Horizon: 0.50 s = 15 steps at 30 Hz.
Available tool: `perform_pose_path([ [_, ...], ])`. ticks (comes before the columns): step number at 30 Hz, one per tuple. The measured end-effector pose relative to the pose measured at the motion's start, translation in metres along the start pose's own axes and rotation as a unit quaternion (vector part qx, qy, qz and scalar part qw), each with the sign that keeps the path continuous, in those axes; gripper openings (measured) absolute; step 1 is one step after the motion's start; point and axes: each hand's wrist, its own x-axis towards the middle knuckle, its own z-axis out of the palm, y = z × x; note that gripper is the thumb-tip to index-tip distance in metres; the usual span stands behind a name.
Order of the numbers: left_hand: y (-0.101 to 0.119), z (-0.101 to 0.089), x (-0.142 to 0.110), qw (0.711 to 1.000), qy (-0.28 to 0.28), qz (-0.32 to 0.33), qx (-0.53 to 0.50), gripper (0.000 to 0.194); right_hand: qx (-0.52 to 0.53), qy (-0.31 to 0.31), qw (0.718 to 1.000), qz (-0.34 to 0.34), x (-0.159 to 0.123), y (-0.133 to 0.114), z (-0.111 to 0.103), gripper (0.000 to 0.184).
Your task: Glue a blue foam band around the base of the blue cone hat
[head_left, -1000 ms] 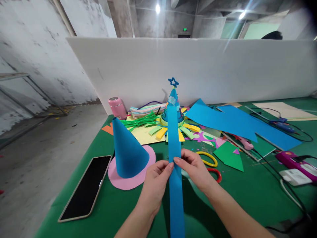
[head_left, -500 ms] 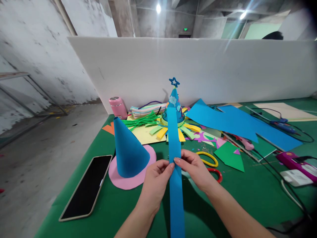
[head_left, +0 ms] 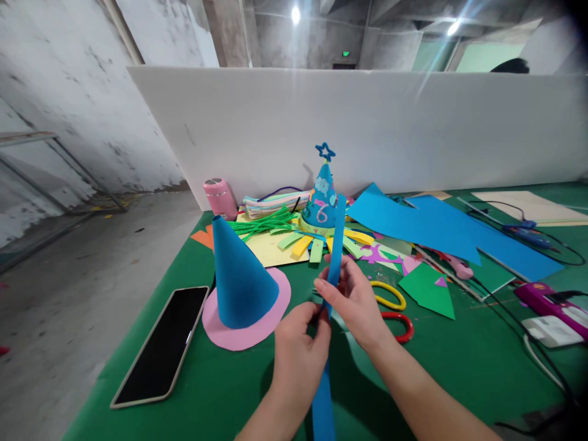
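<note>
A long blue paper strip (head_left: pixel 338 236) runs upright between my hands, turned partly edge-on, its lower end leaving the bottom of the view. My left hand (head_left: pixel 303 343) pinches it near the middle. Just above, my right hand (head_left: pixel 351 294) grips it between thumb and fingers. To the left, a plain blue paper cone (head_left: pixel 243 282) stands on a pink paper disc (head_left: pixel 282 288). Behind the strip stands a decorated blue party hat (head_left: pixel 316 211) with a star on top, a pink 6 and a fringe of yellow and green strips. Scissors with yellow and red handles (head_left: pixel 402 327) lie partly behind my right hand.
A phone (head_left: pixel 160 346) lies at the left edge of the green table (head_left: pixel 220 392). Green pipe cleaners (head_left: pixel 266 222) and a pink cylinder (head_left: pixel 219 199) stand further back. Blue sheets (head_left: pixel 427 226), a glue gun (head_left: pixel 454 266) and cables fill the right side, before a white panel (head_left: pixel 390 128).
The strip has turned from facing me flat to partly edge-on, and its top has shifted right, uncovering the 6 on the hat. My left hand has lowered slightly; my right has risen.
</note>
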Motion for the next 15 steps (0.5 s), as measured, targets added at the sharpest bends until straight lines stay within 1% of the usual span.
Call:
perform_pose_path([
  [3, -0.0021, 0.0006, -0.0004, 1.0, 0.005, 0.016, 0.017, 0.013, -0.009, 0.01, 1.0, -0.004, -0.0011, 0.0012, 0.0022, 0.032],
  [7, -0.0036, 0.0015, -0.0001, 1.0, 0.01, 0.022, 0.018, 0.013, -0.008, 0.012, 1.0, -0.004, -0.0015, 0.002, 0.0038, 0.032],
  [15, -0.0028, 0.0008, -0.0028, 1.0, 0.02, 0.014, 0.005, 0.012, 0.011, 0.016, 1.0, -0.002, -0.0021, 0.0008, 0.0074, 0.027],
])
